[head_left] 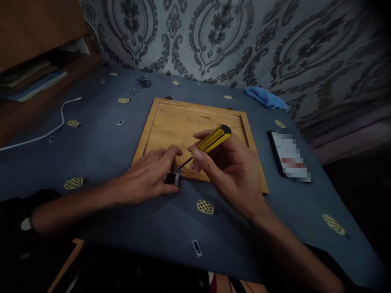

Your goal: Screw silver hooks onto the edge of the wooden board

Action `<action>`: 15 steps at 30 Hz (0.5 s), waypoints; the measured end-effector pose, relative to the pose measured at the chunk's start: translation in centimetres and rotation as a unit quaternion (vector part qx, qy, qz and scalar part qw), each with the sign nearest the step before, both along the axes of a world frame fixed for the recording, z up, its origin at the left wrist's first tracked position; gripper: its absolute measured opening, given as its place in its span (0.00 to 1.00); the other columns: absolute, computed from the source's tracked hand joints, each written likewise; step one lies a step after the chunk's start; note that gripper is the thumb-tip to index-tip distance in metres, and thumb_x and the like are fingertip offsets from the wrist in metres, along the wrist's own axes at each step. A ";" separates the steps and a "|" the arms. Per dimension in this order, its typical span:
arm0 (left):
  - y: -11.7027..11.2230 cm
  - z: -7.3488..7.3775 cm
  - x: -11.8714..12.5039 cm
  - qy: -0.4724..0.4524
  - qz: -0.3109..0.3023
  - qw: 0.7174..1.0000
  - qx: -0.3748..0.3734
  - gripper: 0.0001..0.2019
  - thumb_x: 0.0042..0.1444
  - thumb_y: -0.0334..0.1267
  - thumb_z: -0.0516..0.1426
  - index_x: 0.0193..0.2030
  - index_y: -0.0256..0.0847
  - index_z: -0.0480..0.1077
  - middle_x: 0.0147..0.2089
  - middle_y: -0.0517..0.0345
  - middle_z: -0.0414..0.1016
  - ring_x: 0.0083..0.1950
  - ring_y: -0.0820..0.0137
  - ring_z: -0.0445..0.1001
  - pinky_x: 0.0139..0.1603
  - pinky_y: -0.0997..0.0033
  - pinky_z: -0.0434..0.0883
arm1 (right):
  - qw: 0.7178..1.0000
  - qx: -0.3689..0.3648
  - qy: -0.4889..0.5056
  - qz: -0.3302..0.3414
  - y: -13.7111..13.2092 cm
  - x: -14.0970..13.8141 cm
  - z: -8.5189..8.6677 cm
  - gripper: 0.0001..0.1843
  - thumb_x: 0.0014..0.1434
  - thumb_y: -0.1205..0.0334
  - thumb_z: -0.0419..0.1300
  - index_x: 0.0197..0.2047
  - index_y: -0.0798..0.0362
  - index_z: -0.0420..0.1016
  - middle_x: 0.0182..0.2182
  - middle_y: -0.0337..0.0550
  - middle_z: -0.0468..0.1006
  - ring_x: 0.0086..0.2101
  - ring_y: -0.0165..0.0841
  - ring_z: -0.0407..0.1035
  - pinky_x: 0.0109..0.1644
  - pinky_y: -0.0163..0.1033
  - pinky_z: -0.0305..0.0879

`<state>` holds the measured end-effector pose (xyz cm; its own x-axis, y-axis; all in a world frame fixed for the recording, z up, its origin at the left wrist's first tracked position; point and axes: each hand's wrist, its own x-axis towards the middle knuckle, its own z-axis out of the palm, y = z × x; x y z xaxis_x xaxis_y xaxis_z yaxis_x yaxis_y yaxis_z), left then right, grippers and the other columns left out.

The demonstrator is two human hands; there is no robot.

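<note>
My right hand (232, 169) is closed round a screwdriver (214, 139) with a yellow and black handle. Its thin shaft slants down and left to a small dark and metallic part (172, 178). My left hand (149, 177) pinches that small part and holds it at the near edge of a wooden tray (171, 122). The tray lies on a table covered with a blue-grey cloth (122, 219) with yellow dotted spots. What the part is I cannot make out.
A phone (290, 156) lies right of the tray, screen lit. A blue rag (265, 97) sits at the back right. Small screws and dark bits (142, 82) lie at the back left. A white cable (55, 126) trails off the left side. A patterned wall stands behind.
</note>
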<state>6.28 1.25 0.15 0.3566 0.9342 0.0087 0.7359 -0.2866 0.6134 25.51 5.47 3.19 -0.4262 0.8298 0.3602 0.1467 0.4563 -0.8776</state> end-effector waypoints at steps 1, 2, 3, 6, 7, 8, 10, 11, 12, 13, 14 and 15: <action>0.0 0.0 0.0 -0.003 0.000 1.000 -0.001 0.27 0.52 0.40 0.68 0.52 0.46 0.58 0.46 0.57 0.75 0.48 0.58 0.76 0.45 0.61 0.70 | 1.000 0.003 -0.009 0.003 0.0 0.2 0.0 0.15 0.64 0.51 0.66 0.48 0.50 0.73 0.26 0.33 0.74 0.26 0.29 0.73 0.32 0.37 0.72; 0.0 0.0 0.0 -0.005 0.001 1.000 -0.002 0.28 0.52 0.40 0.68 0.53 0.46 0.58 0.47 0.57 0.75 0.49 0.58 0.76 0.46 0.61 0.70 | 1.000 0.006 -0.016 0.003 -0.1 0.3 0.0 0.14 0.65 0.52 0.66 0.48 0.50 0.73 0.26 0.33 0.74 0.26 0.30 0.73 0.33 0.38 0.73; -0.1 -0.1 -0.1 -0.006 0.003 1.000 -0.003 0.29 0.52 0.40 0.68 0.55 0.46 0.57 0.47 0.57 0.75 0.50 0.58 0.76 0.47 0.60 0.70 | 1.000 0.012 -0.018 -0.002 -0.1 0.4 0.0 0.13 0.65 0.53 0.66 0.47 0.51 0.74 0.27 0.34 0.75 0.26 0.29 0.73 0.33 0.37 0.73; -0.1 -0.1 -0.1 -0.005 0.008 1.000 -0.003 0.31 0.52 0.40 0.68 0.58 0.46 0.57 0.48 0.57 0.76 0.51 0.58 0.76 0.48 0.60 0.70 | 0.999 0.025 -0.007 -0.024 -0.1 0.5 -0.2 0.13 0.64 0.52 0.67 0.43 0.51 0.74 0.29 0.35 0.76 0.27 0.29 0.74 0.32 0.37 0.73; -0.1 -0.1 -0.1 -0.005 0.009 1.000 -0.002 0.31 0.52 0.39 0.69 0.58 0.46 0.57 0.48 0.57 0.76 0.51 0.58 0.76 0.49 0.60 0.70 | 0.999 0.027 -0.003 -0.032 -0.1 0.4 -0.3 0.13 0.63 0.51 0.67 0.42 0.50 0.74 0.29 0.35 0.76 0.27 0.29 0.73 0.32 0.37 0.73; -0.1 -0.2 -0.1 -0.007 0.008 1.000 -0.001 0.31 0.52 0.39 0.69 0.57 0.46 0.58 0.48 0.57 0.76 0.52 0.58 0.76 0.49 0.60 0.70 | 0.999 0.029 -0.001 -0.041 -0.2 0.4 -0.5 0.13 0.63 0.50 0.67 0.41 0.50 0.73 0.29 0.35 0.76 0.27 0.29 0.73 0.31 0.37 0.72; -0.1 -0.2 -0.1 -0.007 0.008 1.000 0.000 0.30 0.52 0.40 0.69 0.56 0.46 0.58 0.49 0.57 0.76 0.52 0.58 0.76 0.48 0.60 0.70 | 0.998 0.031 -0.001 -0.054 -0.2 0.3 -0.8 0.14 0.62 0.49 0.68 0.37 0.50 0.72 0.27 0.34 0.75 0.25 0.29 0.72 0.30 0.37 0.72; -0.1 -0.2 -0.1 -0.006 0.008 1.000 0.000 0.29 0.52 0.39 0.69 0.55 0.46 0.59 0.49 0.57 0.76 0.52 0.58 0.76 0.48 0.60 0.70 | 0.998 0.031 0.001 -0.058 -0.3 0.3 -1.0 0.15 0.61 0.49 0.69 0.36 0.49 0.72 0.26 0.34 0.74 0.25 0.29 0.71 0.30 0.37 0.72; -0.1 -0.2 -0.1 -0.005 0.009 1.000 -0.001 0.29 0.51 0.39 0.69 0.55 0.46 0.59 0.49 0.57 0.76 0.52 0.58 0.76 0.47 0.60 0.70 | 0.998 0.029 0.006 -0.062 -0.3 0.3 -1.2 0.16 0.60 0.49 0.70 0.35 0.49 0.71 0.26 0.34 0.74 0.24 0.29 0.71 0.29 0.37 0.71; -0.1 -0.1 0.0 -0.003 0.010 1.000 -0.002 0.29 0.51 0.39 0.69 0.55 0.46 0.59 0.50 0.56 0.76 0.52 0.57 0.76 0.47 0.60 0.70 | 0.998 0.026 0.012 -0.063 -0.3 0.3 -1.4 0.16 0.59 0.48 0.70 0.34 0.50 0.71 0.26 0.34 0.74 0.24 0.29 0.70 0.29 0.36 0.72; -0.1 -0.1 0.0 -0.002 0.011 1.000 -0.003 0.29 0.51 0.39 0.69 0.56 0.46 0.59 0.50 0.55 0.76 0.52 0.57 0.76 0.48 0.60 0.70 | 0.998 0.021 0.018 -0.065 -0.3 0.2 -1.5 0.17 0.58 0.48 0.71 0.35 0.50 0.72 0.27 0.35 0.75 0.24 0.29 0.71 0.28 0.36 0.72; -0.1 -0.1 0.0 -0.001 0.011 1.000 -0.004 0.30 0.51 0.39 0.69 0.56 0.46 0.59 0.51 0.54 0.76 0.52 0.56 0.76 0.48 0.59 0.70 | 0.997 0.015 0.025 -0.067 -0.4 0.2 -1.6 0.17 0.58 0.48 0.71 0.35 0.50 0.72 0.28 0.35 0.75 0.25 0.28 0.71 0.29 0.36 0.73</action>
